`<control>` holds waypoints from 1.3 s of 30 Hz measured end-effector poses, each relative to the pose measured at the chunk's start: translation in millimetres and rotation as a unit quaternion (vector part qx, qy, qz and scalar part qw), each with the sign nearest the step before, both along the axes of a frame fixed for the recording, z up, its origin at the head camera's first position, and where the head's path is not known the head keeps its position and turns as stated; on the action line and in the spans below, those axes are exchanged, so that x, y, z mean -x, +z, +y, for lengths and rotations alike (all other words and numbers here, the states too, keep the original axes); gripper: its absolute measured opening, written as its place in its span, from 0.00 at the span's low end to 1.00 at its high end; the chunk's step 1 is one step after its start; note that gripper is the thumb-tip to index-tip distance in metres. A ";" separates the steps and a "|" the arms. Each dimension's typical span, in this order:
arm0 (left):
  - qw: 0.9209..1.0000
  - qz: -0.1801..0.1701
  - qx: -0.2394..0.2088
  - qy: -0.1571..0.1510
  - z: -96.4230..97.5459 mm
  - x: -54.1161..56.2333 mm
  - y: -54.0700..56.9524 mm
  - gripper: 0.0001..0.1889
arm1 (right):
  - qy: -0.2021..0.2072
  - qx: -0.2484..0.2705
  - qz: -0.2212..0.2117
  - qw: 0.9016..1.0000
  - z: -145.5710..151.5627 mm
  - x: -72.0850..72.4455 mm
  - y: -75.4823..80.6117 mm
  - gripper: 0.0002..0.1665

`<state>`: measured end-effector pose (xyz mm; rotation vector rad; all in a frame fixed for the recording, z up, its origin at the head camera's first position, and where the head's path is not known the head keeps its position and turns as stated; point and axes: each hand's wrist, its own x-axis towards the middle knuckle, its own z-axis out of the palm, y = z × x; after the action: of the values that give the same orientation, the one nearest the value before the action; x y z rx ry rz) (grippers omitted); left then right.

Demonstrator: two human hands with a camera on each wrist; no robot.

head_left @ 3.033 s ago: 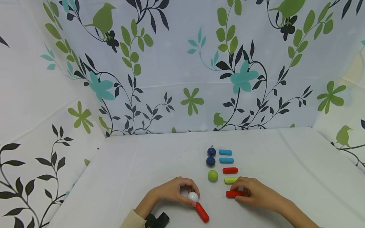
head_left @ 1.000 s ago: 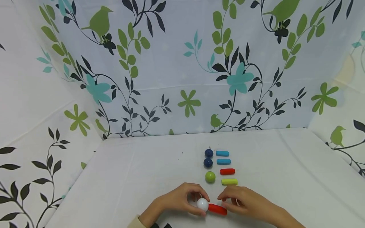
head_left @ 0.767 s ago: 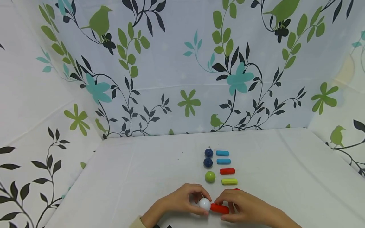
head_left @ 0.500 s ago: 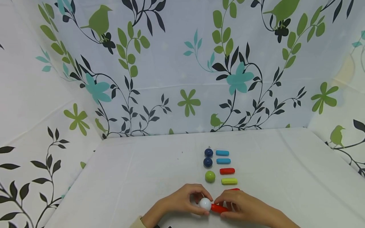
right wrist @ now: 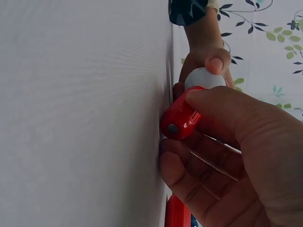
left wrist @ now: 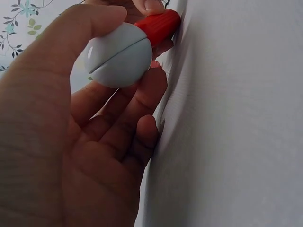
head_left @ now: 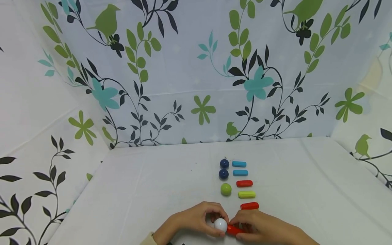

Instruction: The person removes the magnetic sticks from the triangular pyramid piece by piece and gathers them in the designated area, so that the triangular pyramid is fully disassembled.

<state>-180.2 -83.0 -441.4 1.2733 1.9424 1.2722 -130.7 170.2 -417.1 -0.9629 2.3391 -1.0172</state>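
Observation:
Near the front of the table, my left hand (head_left: 203, 219) holds a glossy white ball (head_left: 221, 225) between thumb and fingers. In the left wrist view a seam runs round the ball (left wrist: 118, 54). A short red stick (head_left: 234, 230) touches the ball's right side, and ridges show along the stick (left wrist: 161, 26). My right hand (head_left: 260, 226) pinches this stick with thumb and fingers, hiding its right end in the head view. The right wrist view shows the red stick's (right wrist: 182, 118) rounded end with a small grey dot. Whether ball and stick are joined, I cannot tell.
Behind the hands lie two dark blue balls (head_left: 224, 169) and a green ball (head_left: 226, 189). To their right, in a column, are two blue sticks (head_left: 240, 173), a red stick (head_left: 244, 183), a yellow-green stick (head_left: 246, 194) and another red stick (head_left: 249, 206). Patterned cloth (head_left: 171, 81) hangs behind the white table (head_left: 165, 173).
My right hand has left the red stick at the column's front and come to the one at the white ball, which it now pinches. My left hand, holding the ball, has shifted right.

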 end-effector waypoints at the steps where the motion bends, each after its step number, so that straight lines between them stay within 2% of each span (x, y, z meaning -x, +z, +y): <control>1: 1.000 -0.001 0.003 -0.002 0.1 0.1 -0.2 0.12 | 0.005 0.003 -0.001 1.000 0.0 0.1 -0.3 0.18; 5: 1.000 -0.009 0.010 -0.011 0.0 0.5 -1.2 0.12 | 0.022 0.013 0.001 1.000 0.3 0.7 -1.4 0.16; 9: 1.000 -0.012 0.014 -0.008 -0.3 0.8 -1.6 0.11 | 0.015 0.008 -0.001 1.000 2.1 1.8 -0.8 0.15; 13: 1.000 -0.011 0.014 0.002 -0.1 1.1 -1.1 0.11 | 0.019 0.012 0.034 0.999 7.4 5.1 0.3 0.14; 17: 1.000 -0.019 0.012 0.009 0.0 1.1 -0.5 0.12 | 0.046 0.026 0.087 0.995 13.0 9.6 -0.1 0.13; 20: 0.999 -0.028 0.012 0.012 0.0 0.7 0.2 0.12 | 0.049 0.014 0.106 0.993 17.1 11.6 0.5 0.11; 24: 0.999 -0.035 0.009 0.014 0.0 -0.1 0.9 0.12 | 0.032 -0.017 0.108 0.993 21.9 13.1 5.2 0.11; 29: 0.999 -0.036 0.008 0.015 -0.2 -0.5 0.5 0.12 | 0.021 -0.028 0.107 0.994 26.4 15.3 8.8 0.10; 39: 0.999 -0.037 0.012 0.014 -0.5 0.8 -1.0 0.12 | -0.006 -0.065 0.076 0.995 34.0 19.0 12.0 0.11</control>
<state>-181.0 -83.5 -442.4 1.1748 1.9227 1.2877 -149.7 204.3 -405.2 -1.0098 2.5024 -0.8099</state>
